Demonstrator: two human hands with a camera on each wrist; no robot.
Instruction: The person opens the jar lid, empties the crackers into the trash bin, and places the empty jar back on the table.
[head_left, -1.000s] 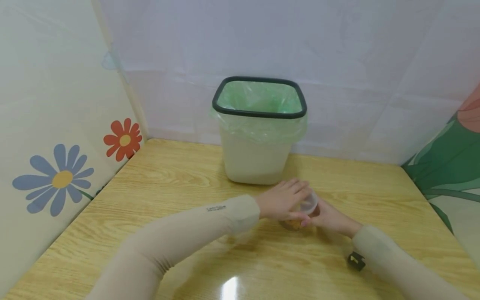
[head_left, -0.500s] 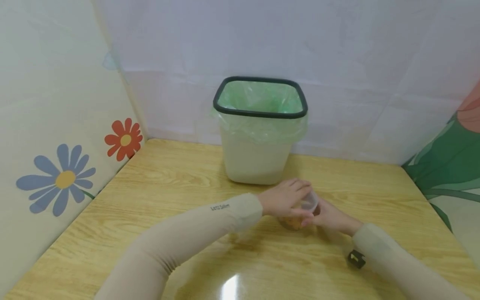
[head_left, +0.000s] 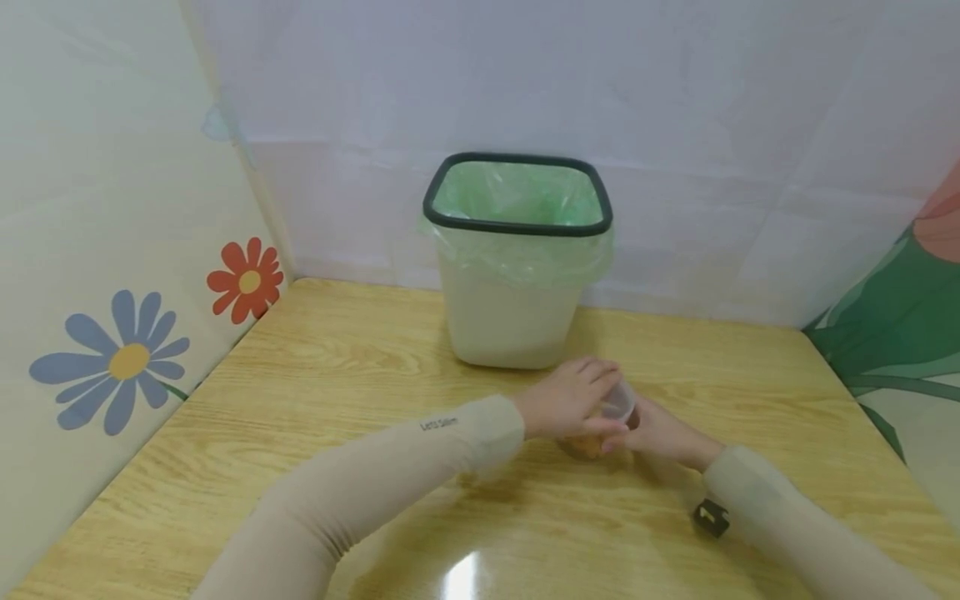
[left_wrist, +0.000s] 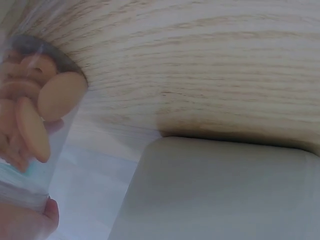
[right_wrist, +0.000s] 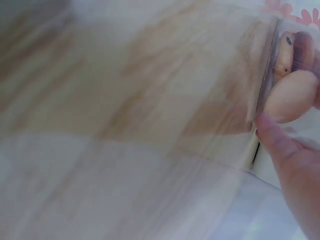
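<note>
A clear jar (head_left: 585, 446) of round tan biscuits (left_wrist: 62, 95) stands just in front of the bin, partly hidden by both hands. My left hand (head_left: 566, 400) reaches over its top, fingers bent across the translucent lid (head_left: 618, 404) and thumb at the near side. From the right, my right hand (head_left: 667, 433) holds the jar's side. One of its fingers (right_wrist: 277, 142) presses against the wall near the base in the right wrist view. Through the wall, biscuits lie piled toward the base in the left wrist view.
A white bin (head_left: 510, 308) with a black rim and green liner stands behind the jar. Beside the right sleeve sits a small black object (head_left: 711, 517). The wood-grain table (head_left: 360, 350) meets pale cloth walls with printed flowers.
Both hands stay on the jar. The left forearm and hand have shifted slightly, with the left thumb a little further right across the lid's near side.
</note>
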